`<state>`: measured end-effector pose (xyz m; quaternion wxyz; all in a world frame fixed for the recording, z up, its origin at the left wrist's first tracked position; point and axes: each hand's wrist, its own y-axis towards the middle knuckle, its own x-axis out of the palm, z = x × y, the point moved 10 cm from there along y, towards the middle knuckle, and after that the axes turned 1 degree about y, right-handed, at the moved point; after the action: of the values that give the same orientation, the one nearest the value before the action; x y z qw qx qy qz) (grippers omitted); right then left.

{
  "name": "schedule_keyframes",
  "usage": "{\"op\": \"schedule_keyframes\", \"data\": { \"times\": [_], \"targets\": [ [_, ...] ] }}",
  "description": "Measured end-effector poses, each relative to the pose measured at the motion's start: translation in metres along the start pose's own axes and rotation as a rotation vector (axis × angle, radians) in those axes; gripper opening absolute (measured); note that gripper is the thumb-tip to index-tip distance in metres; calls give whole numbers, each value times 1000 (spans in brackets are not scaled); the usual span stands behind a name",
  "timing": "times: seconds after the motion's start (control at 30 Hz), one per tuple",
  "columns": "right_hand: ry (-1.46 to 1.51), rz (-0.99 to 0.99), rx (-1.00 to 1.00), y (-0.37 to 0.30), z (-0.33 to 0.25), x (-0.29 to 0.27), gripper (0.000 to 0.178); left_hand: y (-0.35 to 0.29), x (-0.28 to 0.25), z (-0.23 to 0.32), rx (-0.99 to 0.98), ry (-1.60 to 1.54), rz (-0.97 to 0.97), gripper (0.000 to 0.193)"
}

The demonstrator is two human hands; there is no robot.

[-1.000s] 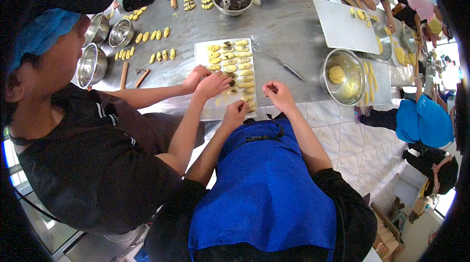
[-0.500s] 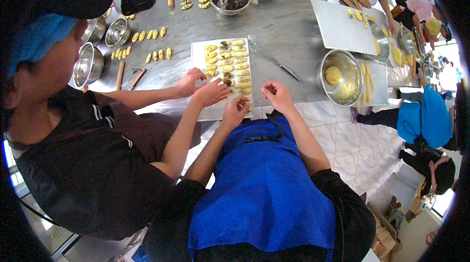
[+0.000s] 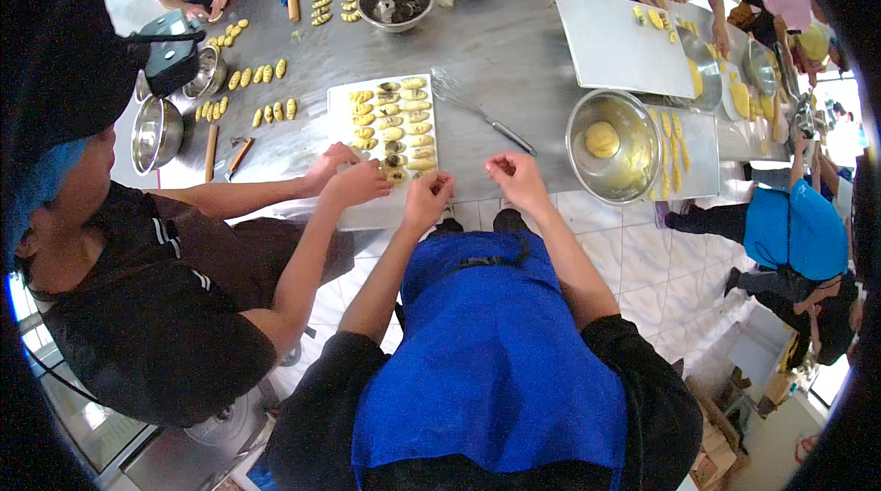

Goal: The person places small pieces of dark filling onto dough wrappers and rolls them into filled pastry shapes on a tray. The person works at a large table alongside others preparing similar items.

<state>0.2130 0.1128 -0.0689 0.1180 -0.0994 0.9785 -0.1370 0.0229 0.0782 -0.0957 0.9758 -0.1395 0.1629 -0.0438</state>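
Observation:
Curled fingers close my left hand [image 3: 429,199] at the near right corner of a white tray [image 3: 340,106]. Rows of small yellow dough rolls [image 3: 392,121] with dark streaks cover the tray. To the right, off the tray's edge, my right hand [image 3: 518,181] is raised with thumb and fingertips drawn together. Whatever either hand may hold is too small or hidden to make out. A co-worker on my left has one hand [image 3: 356,184] beside my left hand and the other hand [image 3: 330,166] at the tray's left edge.
A whisk [image 3: 486,117] lies right of the tray. Beyond it stands a steel bowl [image 3: 574,138] with a dough ball [image 3: 602,139]. A bowl of dark filling [image 3: 395,3] sits farther back. More dough rolls, rolling pins and bowls lie leftward. Other people stand around the steel table.
The view has shifted, so the table's things appear farther left and a person shows at the far left. My right hand is farther from the tray; my left hand stays by its corner.

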Motion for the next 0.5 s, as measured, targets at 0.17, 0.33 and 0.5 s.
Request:
{"op": "schedule_keyframes", "data": {
  "times": [0.17, 0.33, 0.5],
  "targets": [
    [7, -8, 25, -1, -1, -32, 18, 8, 30, -1, -98, -111, 2, 18],
    [-18, -15, -29, 1, -1, -56, 16, 5, 50, 34, 4, 143, 37, 18],
    [-22, -82, -17, 1, 14, -60, 14, 4, 64, 24, -26, 34, 45, 17]
  ]
}}
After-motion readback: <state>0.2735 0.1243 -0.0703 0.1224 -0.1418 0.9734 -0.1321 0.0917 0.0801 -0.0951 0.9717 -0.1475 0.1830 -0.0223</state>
